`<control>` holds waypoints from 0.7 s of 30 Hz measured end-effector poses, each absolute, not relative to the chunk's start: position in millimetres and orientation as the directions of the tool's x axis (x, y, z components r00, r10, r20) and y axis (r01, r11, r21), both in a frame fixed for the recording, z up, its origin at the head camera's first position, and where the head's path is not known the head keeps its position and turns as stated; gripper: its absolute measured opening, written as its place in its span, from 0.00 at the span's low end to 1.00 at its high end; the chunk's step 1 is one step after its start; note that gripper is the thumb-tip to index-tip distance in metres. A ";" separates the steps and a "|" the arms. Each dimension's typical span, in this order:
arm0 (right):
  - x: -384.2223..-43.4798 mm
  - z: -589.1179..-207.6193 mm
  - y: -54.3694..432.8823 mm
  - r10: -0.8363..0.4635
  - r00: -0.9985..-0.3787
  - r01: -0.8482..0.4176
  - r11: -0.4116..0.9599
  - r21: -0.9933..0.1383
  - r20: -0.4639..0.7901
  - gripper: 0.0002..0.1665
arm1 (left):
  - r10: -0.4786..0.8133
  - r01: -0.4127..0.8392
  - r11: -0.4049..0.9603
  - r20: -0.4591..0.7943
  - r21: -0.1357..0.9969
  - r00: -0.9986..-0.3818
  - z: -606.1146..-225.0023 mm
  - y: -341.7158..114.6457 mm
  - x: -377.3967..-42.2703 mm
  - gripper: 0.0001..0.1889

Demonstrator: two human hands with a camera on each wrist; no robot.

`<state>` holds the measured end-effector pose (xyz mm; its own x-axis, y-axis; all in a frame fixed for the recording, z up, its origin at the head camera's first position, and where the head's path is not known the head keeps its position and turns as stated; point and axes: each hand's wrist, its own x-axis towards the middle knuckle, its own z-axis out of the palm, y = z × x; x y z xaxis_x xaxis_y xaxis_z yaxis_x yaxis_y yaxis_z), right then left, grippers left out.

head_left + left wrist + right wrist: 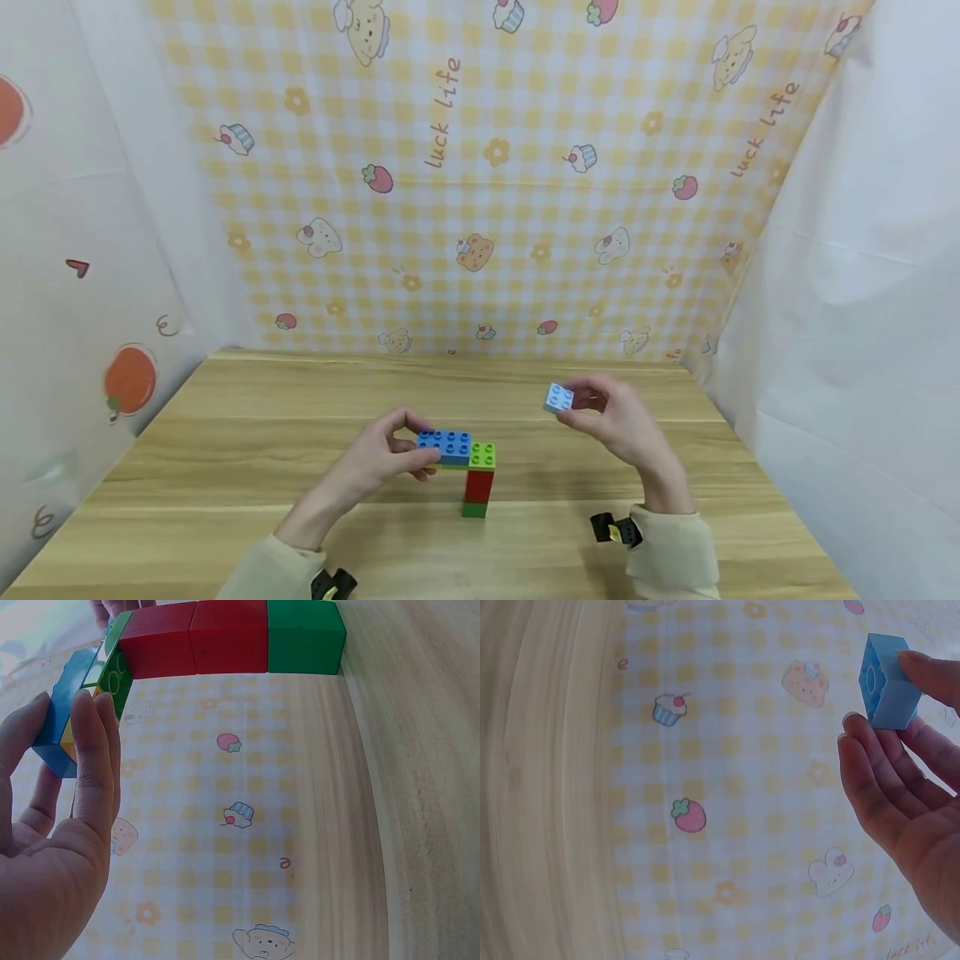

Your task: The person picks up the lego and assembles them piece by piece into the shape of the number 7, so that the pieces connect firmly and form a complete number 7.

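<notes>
My left hand [378, 450] grips a blue building brick [453, 450] with two rows of studs, thumb on its near side. This brick sits on the overhanging left part of a lime green brick [483, 454]. A bit of a yellow brick [69, 742] shows below it, partly hidden by my fingers. The lime green brick tops an upright column of two red bricks [229, 636] over a green brick [306, 637]. To the right, my right hand [618, 417] pinches a small light blue brick [558, 398] between thumb and fingers, above the table and apart from the column.
The wooden table [300, 392] carries the column near its middle. A yellow checked cloth [495, 217] hangs behind the table, with white sheets [847, 292] at both sides. Each wrist wears a small black camera [617, 530].
</notes>
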<state>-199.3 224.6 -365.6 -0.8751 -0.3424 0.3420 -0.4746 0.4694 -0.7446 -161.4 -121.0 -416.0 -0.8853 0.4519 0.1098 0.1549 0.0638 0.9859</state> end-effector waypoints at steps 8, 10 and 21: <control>-193.8 -364.1 201.3 -0.439 -0.837 -0.519 0.449 -0.728 0.326 0.19 | 0.450 0.155 0.066 0.109 0.986 -0.886 -414.6 -120.1 -162.4 0.20; -193.3 -365.1 196.5 -0.458 -0.829 -0.526 0.450 -0.722 0.319 0.18 | 0.453 0.157 0.064 0.112 0.986 -0.884 -414.4 -119.7 -163.0 0.20; -192.7 -376.6 172.8 -0.592 -0.769 -0.525 0.372 -0.765 0.240 0.18 | 0.459 0.176 0.050 0.134 0.983 -0.879 -416.4 -118.9 -163.8 0.19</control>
<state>-192.7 172.8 -376.6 -0.7691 -0.5922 0.2404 -0.5254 0.3716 -0.7655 -163.8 -118.9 -416.4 -0.8785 0.4586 0.1338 0.1756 0.0496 0.9832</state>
